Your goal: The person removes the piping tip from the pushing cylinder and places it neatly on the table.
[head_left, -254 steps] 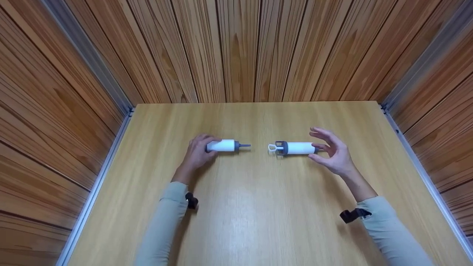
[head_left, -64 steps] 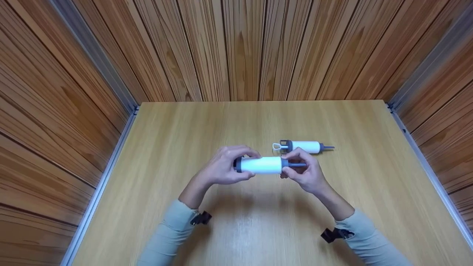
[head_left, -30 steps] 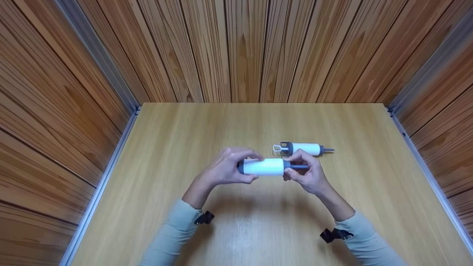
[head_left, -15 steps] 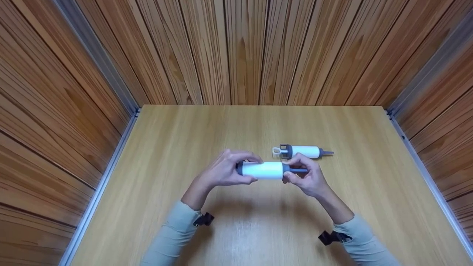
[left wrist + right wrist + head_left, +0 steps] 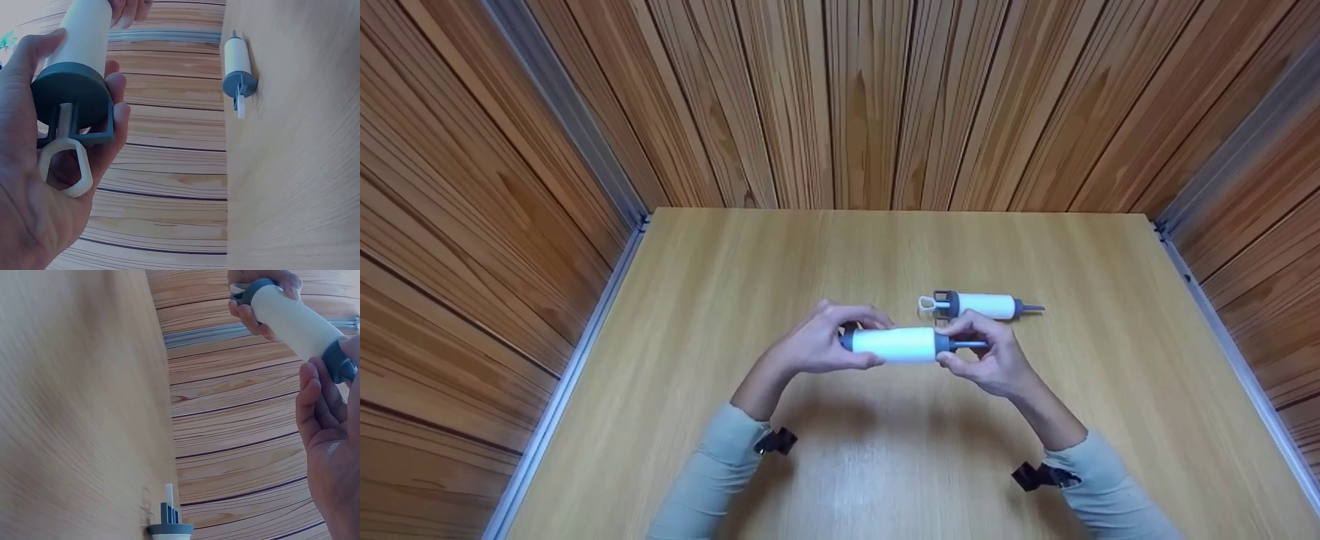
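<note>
Above the table, my two hands hold a large syringe (image 5: 896,345) with a white barrel and dark grey ends. My left hand (image 5: 819,346) grips its plunger end from the left, fingers and thumb curled round the barrel. A pale loop handle (image 5: 84,177) sticks out toward the palm in the left wrist view. At the other end, my right hand (image 5: 994,358) pinches the grey nozzle collar (image 5: 336,363), the thin nozzle pointing right. A second similar syringe (image 5: 988,306) lies on the table just beyond my right hand, loop handle to the left.
The wooden table (image 5: 840,255) is enclosed by wood-panelled walls (image 5: 859,105) at the back and both sides. Metal rails (image 5: 562,390) run along its left and right edges. A small black camera (image 5: 776,441) sits on each wrist.
Earlier the left hand gripped this syringe at the table's left while the right hand was at the other one. It was then lifted to the middle, into both hands; lately little has changed.
</note>
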Action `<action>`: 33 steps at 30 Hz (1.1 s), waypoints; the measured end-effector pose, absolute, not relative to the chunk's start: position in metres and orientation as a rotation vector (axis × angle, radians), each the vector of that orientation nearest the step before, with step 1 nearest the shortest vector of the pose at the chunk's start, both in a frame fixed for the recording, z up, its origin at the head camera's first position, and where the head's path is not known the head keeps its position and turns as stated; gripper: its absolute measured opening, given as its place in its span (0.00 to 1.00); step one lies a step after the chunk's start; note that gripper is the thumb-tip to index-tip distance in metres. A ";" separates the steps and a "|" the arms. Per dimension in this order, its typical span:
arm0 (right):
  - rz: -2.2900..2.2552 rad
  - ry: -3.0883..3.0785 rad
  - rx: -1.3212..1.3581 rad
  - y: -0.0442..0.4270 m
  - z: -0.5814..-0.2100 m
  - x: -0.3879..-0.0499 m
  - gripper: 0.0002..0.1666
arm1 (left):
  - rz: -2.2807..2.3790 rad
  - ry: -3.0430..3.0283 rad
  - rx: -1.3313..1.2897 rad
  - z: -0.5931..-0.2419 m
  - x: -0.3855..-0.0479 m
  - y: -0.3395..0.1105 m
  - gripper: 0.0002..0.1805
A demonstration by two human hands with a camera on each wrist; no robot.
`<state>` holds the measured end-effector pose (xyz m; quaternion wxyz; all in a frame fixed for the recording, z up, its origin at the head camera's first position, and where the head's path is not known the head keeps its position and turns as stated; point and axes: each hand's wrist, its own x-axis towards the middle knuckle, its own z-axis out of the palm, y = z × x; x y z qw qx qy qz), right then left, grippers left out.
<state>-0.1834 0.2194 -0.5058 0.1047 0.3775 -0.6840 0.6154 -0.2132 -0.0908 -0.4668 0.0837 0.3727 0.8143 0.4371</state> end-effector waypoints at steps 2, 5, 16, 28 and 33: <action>1.811 -2.042 1.088 0.220 -0.505 -0.183 0.18 | 1.300 2.433 1.120 -0.466 -0.213 -0.090 0.25; 1.816 -2.054 1.076 0.220 -0.504 -0.182 0.22 | 1.305 2.468 1.147 -0.466 -0.213 -0.089 0.25; 1.966 -2.036 0.942 0.213 -0.502 -0.178 0.15 | 1.107 2.837 1.517 -0.466 -0.204 -0.085 0.21; 1.949 -2.040 0.914 0.210 -0.508 -0.174 0.13 | 0.988 2.911 1.597 -0.462 -0.199 -0.085 0.21; 1.873 -2.036 0.969 0.212 -0.509 -0.177 0.17 | 1.008 2.893 1.559 -0.462 -0.200 -0.084 0.21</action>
